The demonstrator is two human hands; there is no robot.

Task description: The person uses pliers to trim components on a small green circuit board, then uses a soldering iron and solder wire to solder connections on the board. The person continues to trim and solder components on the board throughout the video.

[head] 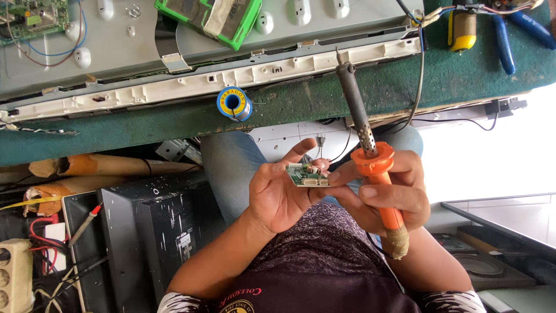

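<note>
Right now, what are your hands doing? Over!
Left hand holds small green circuit board at fingertips. Right hand grips orange soldering iron, tip pointing away from board. Solder spool sits on green bench. Nothing blocking.

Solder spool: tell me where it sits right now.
In the head view, the solder spool stands on the green table cover, beside the long white frame strip, above the left hand.

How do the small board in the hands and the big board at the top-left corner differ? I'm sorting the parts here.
The small green circuit board is pinched between both hands above the lap; the large green circuit board lies on the grey panel. The small one has no wires showing; the large one has blue and red wires attached. Both are green and populated.
</note>
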